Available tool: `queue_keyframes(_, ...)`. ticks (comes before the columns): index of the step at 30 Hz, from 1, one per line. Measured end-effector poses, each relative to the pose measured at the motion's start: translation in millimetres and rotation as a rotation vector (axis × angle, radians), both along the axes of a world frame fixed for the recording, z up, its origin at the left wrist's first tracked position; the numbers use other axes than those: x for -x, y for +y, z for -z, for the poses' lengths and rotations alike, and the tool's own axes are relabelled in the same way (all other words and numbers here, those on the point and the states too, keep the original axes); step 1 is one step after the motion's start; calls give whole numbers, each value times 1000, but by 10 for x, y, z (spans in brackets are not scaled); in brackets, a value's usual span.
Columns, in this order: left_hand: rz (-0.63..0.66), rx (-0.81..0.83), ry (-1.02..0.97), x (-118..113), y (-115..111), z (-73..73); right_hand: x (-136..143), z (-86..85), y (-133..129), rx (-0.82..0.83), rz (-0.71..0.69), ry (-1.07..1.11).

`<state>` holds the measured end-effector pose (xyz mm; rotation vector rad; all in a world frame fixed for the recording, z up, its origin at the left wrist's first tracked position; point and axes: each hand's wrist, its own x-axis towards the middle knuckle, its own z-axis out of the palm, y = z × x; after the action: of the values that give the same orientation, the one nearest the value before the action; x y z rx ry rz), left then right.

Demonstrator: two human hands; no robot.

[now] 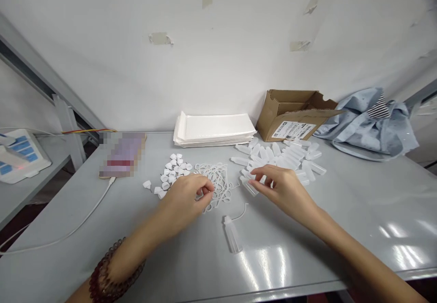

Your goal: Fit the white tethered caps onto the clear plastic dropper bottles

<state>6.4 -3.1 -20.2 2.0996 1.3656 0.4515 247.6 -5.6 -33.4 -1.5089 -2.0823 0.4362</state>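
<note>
My left hand [189, 198] is over the left edge of a pile of thin white looped straps [220, 180], thumb and fingers pinched together; what lies between them is hidden. My right hand [282, 187] reaches into a heap of small translucent plastic bottles [287, 157], with thumb and index finger closed about one bottle [250, 187] at its near left side. Between the hands, closer to me, one bottle [232, 237] lies with a strap [243, 213] around its neck, the tail sticking out. White needle-tipped caps [177, 166] are scattered beyond my left hand.
A stack of white padded envelopes [215, 127] lies against the wall. To its right are an open cardboard box [290, 116] and a crumpled light-blue cloth bag [372, 125]. A phone [123, 155] at the left has a white charging cable [92, 212] running across the table.
</note>
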Motion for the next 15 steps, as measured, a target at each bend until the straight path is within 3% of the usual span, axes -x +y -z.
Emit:
queue_keyframes(3, 88, -95, 83, -59, -23, 116, -24, 95, 64, -23, -26, -132)
queue_keyframes(7, 96, -278, 123, -169, -80, 268, 21, 188, 45, -22, 17, -210)
queue_keyframes(11, 174, -403, 139, -229, -112, 322, 34, 214, 51, -14, 27, -235)
queue_keyframes(15, 184, -411, 160, -243, -99, 348, 69, 214, 35, -11, -16, -305)
